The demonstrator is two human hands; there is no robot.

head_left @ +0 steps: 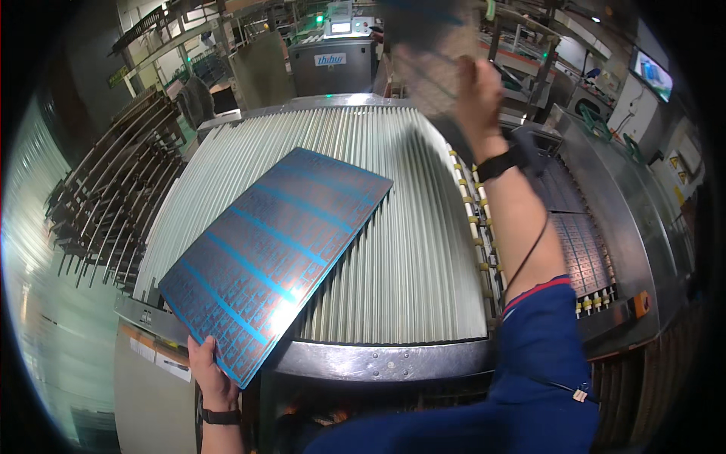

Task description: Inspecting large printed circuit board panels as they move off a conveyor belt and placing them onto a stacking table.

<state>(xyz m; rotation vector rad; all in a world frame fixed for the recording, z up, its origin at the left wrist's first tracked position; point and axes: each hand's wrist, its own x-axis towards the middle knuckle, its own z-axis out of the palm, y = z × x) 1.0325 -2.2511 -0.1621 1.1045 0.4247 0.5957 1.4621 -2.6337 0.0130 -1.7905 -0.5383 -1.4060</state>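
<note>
My left hand grips the near corner of a large circuit board panel, its thumb on top. Copper-brown with blue bands and fine blue tracks, the panel lies slanted across a ridged, pale table. Light glares off its near right part. My right hand is raised over the far right side, its fingers smeared by motion. Close to it, a dark, blurred, flat shape is at the top edge; I cannot make out whether the hand holds it.
Right of the table runs a roller conveyor; beyond it, copper-coloured panels lie on another roller track. A rack of metal rods stands at left. A steel control cabinet stands at the back. A metal rail edges the table's front.
</note>
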